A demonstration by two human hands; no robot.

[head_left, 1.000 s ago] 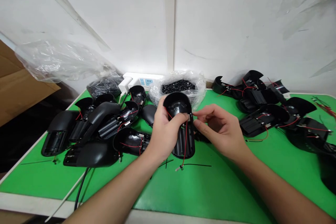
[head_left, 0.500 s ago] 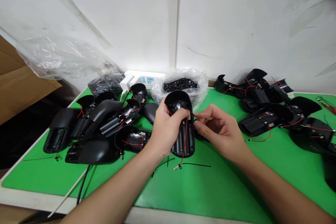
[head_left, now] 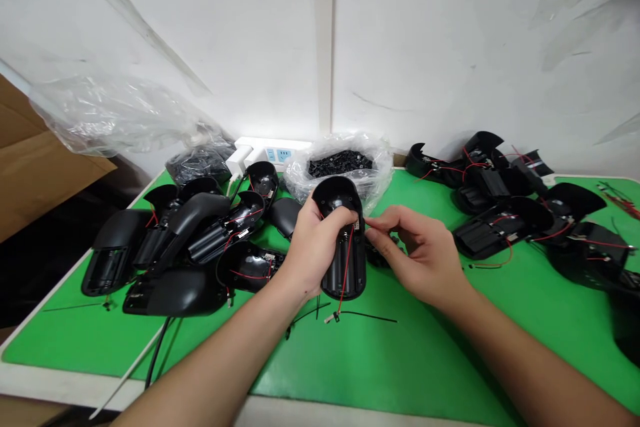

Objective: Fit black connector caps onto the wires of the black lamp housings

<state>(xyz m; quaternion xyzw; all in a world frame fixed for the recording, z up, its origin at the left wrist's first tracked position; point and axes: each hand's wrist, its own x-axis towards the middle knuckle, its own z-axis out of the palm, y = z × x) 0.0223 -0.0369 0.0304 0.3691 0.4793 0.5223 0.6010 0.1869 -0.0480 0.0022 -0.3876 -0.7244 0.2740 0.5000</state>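
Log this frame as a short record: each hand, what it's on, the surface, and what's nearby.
Left hand: holds a black plastic housing with a red wire along it
Right hand: fingertips at the housing's edge
Surface: green work mat
Nearby: more wired black housings on both sides; clear plastic bag of small black parts; white power strip

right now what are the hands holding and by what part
The left hand grips a black plastic housing around its middle, below the domed end; the right hand's fingertips are at its edge, pinching or not cannot be told.
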